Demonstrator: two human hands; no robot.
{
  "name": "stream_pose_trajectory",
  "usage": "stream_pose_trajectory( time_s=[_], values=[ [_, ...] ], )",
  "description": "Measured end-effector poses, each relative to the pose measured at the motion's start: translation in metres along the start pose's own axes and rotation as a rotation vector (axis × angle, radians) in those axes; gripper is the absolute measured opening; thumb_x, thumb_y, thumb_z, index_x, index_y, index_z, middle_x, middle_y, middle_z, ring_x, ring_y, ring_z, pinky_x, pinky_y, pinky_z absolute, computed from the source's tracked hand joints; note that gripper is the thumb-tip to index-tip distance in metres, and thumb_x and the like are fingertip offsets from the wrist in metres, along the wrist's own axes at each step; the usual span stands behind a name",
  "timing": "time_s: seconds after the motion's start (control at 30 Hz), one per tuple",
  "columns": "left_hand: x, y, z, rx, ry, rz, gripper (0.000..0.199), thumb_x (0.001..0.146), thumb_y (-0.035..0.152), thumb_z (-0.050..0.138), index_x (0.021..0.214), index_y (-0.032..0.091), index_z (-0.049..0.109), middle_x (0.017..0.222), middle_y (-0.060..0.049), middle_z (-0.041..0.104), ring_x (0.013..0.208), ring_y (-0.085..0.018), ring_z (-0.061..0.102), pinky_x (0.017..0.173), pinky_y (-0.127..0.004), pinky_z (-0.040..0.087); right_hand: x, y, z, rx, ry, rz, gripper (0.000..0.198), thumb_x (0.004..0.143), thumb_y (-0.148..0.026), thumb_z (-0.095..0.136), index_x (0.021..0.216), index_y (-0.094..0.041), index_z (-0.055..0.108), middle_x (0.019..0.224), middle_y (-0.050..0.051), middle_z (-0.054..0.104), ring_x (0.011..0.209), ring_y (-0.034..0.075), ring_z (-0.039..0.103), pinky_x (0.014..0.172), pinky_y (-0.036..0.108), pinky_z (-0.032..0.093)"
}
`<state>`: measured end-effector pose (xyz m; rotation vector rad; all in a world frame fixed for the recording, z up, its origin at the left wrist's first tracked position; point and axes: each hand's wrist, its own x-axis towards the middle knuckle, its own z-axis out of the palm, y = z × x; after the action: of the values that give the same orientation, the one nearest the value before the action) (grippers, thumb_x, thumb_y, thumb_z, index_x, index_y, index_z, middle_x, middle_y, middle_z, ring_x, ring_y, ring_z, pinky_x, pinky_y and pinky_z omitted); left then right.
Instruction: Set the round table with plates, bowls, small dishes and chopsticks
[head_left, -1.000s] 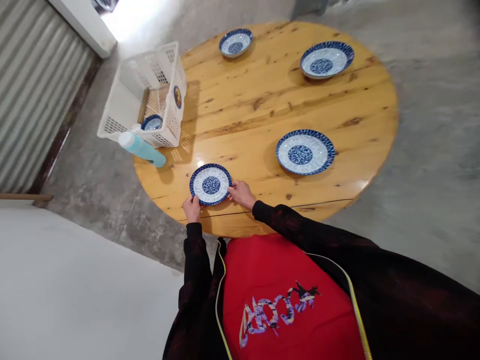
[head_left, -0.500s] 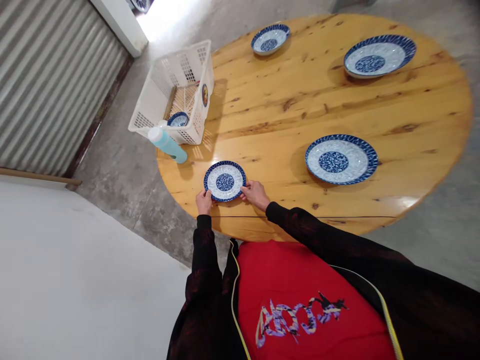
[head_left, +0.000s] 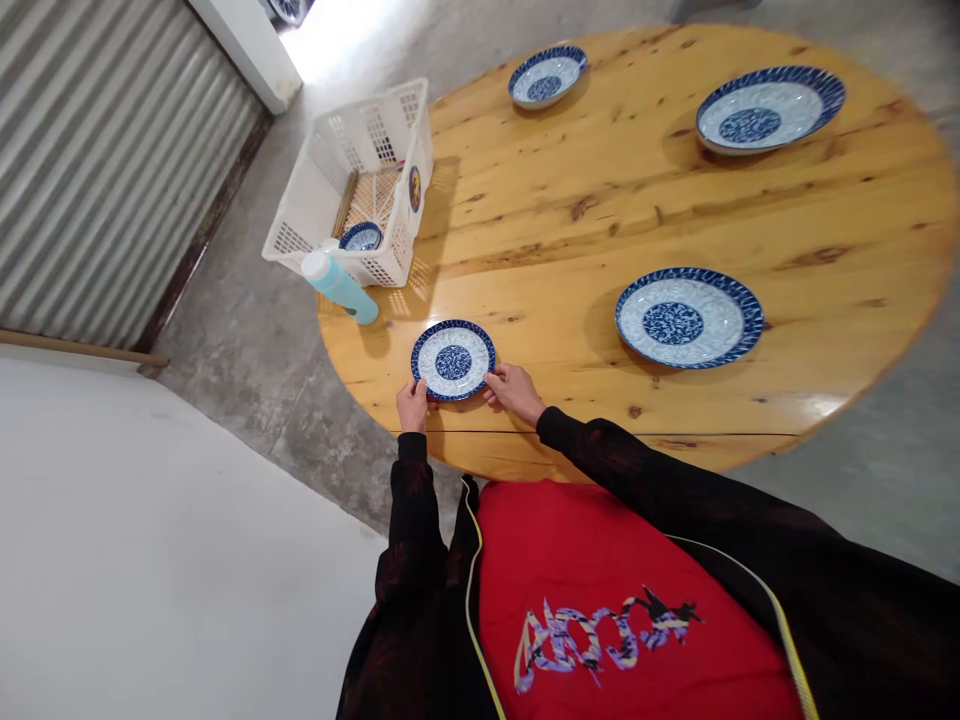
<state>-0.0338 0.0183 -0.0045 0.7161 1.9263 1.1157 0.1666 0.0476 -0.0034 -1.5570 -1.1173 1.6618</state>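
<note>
While a person's left hand (head_left: 412, 405) and right hand (head_left: 515, 392) pinch its rim, a blue-and-white plate (head_left: 453, 360) is held face up just beyond them — round, so with no long axis — at the near left of the wooden counter (head_left: 540, 300). Neither hand is nearer: one touches its near-left edge, the other its near-right. From where I stand, I cannot tell whether it rests flat or is slightly raised. The left forearm points almost straight ahead; the right slants in from the side. Farther left, a pale blue bottle (head_left: 341, 288) stands beside a white crate (head_left: 401, 240) holding a small bowl (head_left: 361, 237). Rightward is a patterned dish (head_left: 688, 318) — beyond it, a second dish (head_left: 771, 110) and a third dish (head_left: 548, 78).
</note>
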Motion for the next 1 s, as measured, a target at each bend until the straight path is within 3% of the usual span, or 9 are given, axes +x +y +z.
stream_pose_trajectory(
  time_s=[0.37, 0.53, 0.77, 1.0],
  values=[
    [-0.008, -0.004, -0.007, -0.090, 0.012, -0.047, 0.028, 0.082, 0.042, 0.062, 0.071, 0.016, 0.058, 0.060, 0.000, 0.062, 0.054, -0.013, 0.063, 0.054, -0.023, 0.053, -0.016, 0.007, -0.008, 0.087, 0.000, 0.038, 0.021, 0.097, -0.011, 0.055, 0.077, -0.016, 0.057, 0.059, -0.002, 0.063, 0.048, 0.008, 0.060, 0.046, 0.015, 0.049],
    [-0.011, -0.015, -0.015, -0.125, 0.045, -0.037, 0.029, 0.080, 0.043, 0.060, 0.083, 0.014, 0.063, 0.067, -0.003, 0.068, 0.056, -0.011, 0.065, 0.056, -0.022, 0.053, -0.030, 0.019, -0.035, 0.121, 0.013, 0.088, 0.021, 0.089, -0.007, 0.060, 0.071, -0.015, 0.058, 0.058, -0.002, 0.062, 0.048, 0.008, 0.060, 0.046, 0.014, 0.049],
    [-0.029, -0.022, -0.031, -0.126, 0.127, 0.016, 0.030, 0.076, 0.044, 0.066, 0.083, 0.015, 0.063, 0.072, -0.003, 0.070, 0.060, -0.011, 0.065, 0.059, -0.023, 0.055, -0.063, 0.047, -0.080, 0.199, 0.033, 0.169, 0.017, 0.086, -0.006, 0.063, 0.073, -0.016, 0.059, 0.061, -0.001, 0.064, 0.046, 0.009, 0.060, 0.043, 0.015, 0.049],
    [-0.033, -0.014, -0.019, -0.073, 0.096, 0.019, 0.027, 0.073, 0.042, 0.063, 0.082, 0.017, 0.064, 0.071, -0.001, 0.069, 0.061, -0.014, 0.066, 0.061, -0.026, 0.055, -0.072, 0.052, -0.087, 0.299, 0.071, 0.202, 0.016, 0.083, -0.016, 0.073, 0.075, -0.016, 0.059, 0.057, 0.000, 0.065, 0.041, 0.011, 0.058, 0.038, 0.017, 0.046]
  ],
)
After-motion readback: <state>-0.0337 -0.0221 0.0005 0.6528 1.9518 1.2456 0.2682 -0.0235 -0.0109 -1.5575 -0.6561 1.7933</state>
